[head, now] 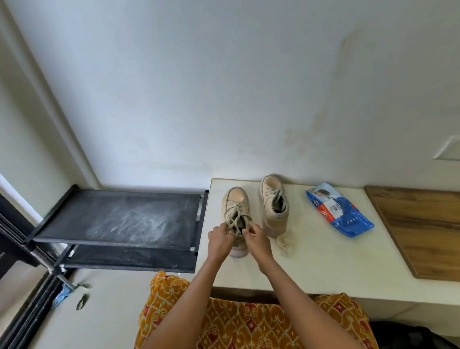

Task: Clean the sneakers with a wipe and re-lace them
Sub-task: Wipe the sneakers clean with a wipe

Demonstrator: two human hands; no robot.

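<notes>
Two cream sneakers stand on a white counter (326, 260), toes toward the wall. The left sneaker (235, 201) has grey-green laces (233, 218) drawn up from its eyelets. My left hand (220, 241) pinches one lace end at the shoe's opening, and my right hand (254, 237) pinches the other; both cover the heel. The right sneaker (274, 204) stands apart, laced, untouched. A crumpled, used wipe (286, 243) lies just in front of it. A blue wipes pack (337, 210) lies flat to the right.
A wooden board (434, 230) covers the counter's right end. A black two-tier shoe rack (122, 221) with dusty shelves stands left of the counter. Blue and green scraps (67, 294) lie on the floor by a dark door frame. The wall rises straight behind the shoes.
</notes>
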